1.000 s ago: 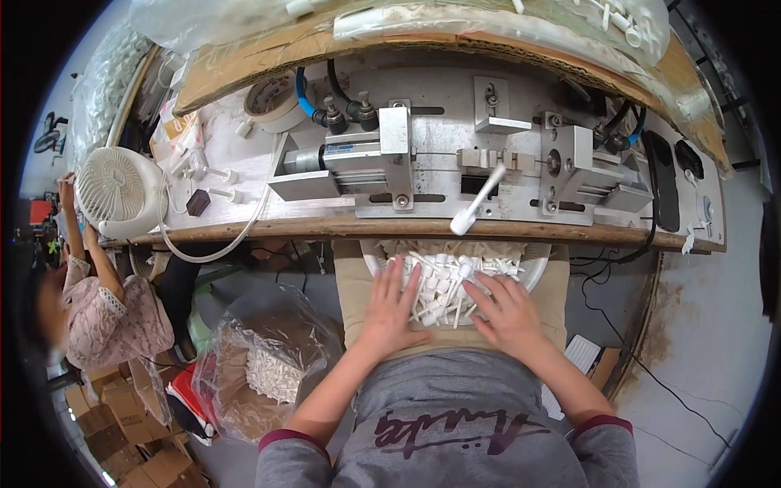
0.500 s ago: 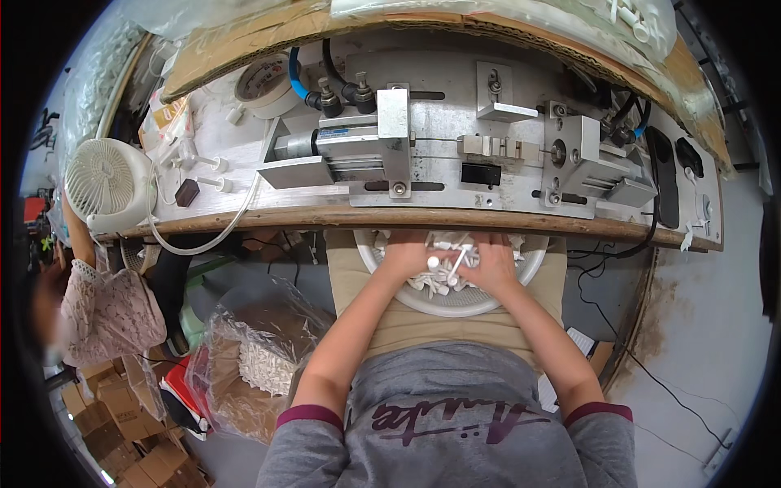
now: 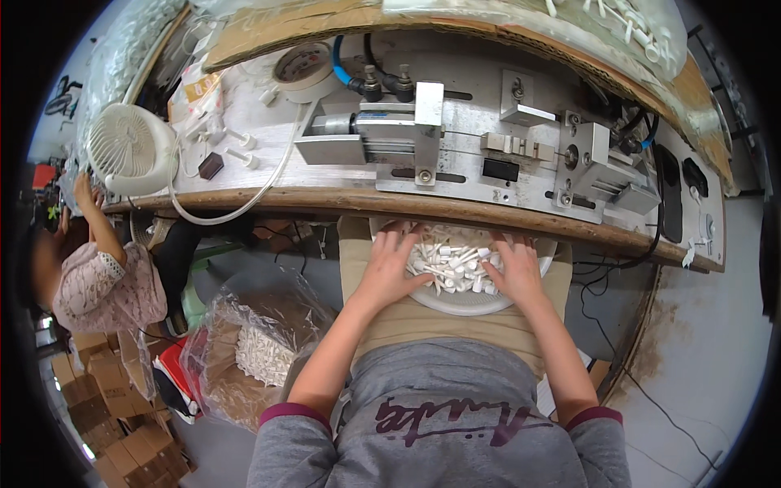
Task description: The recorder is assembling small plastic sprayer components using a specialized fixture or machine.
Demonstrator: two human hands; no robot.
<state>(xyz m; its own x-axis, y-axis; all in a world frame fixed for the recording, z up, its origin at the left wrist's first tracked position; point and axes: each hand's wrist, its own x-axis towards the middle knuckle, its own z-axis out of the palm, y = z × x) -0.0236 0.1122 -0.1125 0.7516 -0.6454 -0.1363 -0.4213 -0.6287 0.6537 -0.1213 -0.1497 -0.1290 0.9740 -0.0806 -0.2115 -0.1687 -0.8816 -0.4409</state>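
Observation:
A round white basket [image 3: 462, 308] rests on my lap, partly under the bench edge. Inside lies a heap of small white plastic parts [image 3: 457, 267], stick-like with wider ends. My left hand [image 3: 390, 267] is at the basket's left side, fingers apart and thumb stretched toward the heap. At the right side my right hand [image 3: 517, 270] lies over the rim, fingers spread, its thumb touching the parts. Neither hand grips anything that I can see. The far part of the basket is hidden below the bench.
A bench [image 3: 521, 220] carries a metal clamping fixture [image 3: 407, 134], a white fan [image 3: 132, 150], a tape roll [image 3: 304, 69] and a phone [image 3: 669, 193]. A plastic-lined box [image 3: 236, 382] of white parts stands on the floor to my left. A co-worker [image 3: 106, 285] sits further left.
My hands have moved apart, from the middle of the heap to the basket's two sides. The parts they covered now show between them. The whole view has shifted slightly.

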